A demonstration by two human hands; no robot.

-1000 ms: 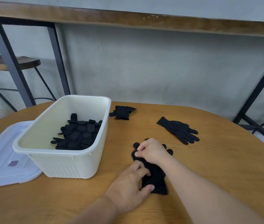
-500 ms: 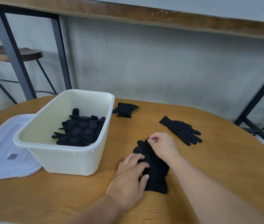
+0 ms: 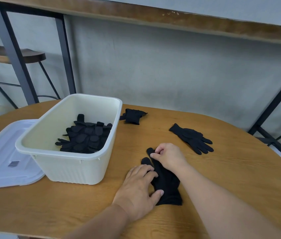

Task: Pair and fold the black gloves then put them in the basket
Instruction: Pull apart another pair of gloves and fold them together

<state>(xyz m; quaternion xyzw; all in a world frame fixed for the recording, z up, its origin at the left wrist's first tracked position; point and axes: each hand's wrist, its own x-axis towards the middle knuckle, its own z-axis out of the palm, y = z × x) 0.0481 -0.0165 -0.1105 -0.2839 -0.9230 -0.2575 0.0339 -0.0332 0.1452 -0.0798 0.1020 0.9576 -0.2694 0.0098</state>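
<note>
A stacked pair of black gloves (image 3: pixel 166 184) lies flat on the wooden table (image 3: pixel 231 171) in front of me. My left hand (image 3: pixel 139 189) rests on its cuff end with fingers spread and pressing. My right hand (image 3: pixel 168 156) pinches the fingertip end between thumb and fingers. The cream basket (image 3: pixel 67 164) stands to the left with several folded black gloves (image 3: pixel 86 137) inside. Another folded glove bundle (image 3: pixel 133 116) lies beside the basket's far corner. A loose flat glove (image 3: pixel 192 138) lies farther right.
A white plastic lid (image 3: pixel 3 157) lies flat left of the basket, partly under it. Dark metal table legs (image 3: pixel 272 107) and stools (image 3: pixel 24 55) stand behind the table, against a grey wall.
My right hand shifted slightly along the glove fingertips and now pinches them. My left hand stayed pressed on the cuff end. The camera tilted up and moved closer.
</note>
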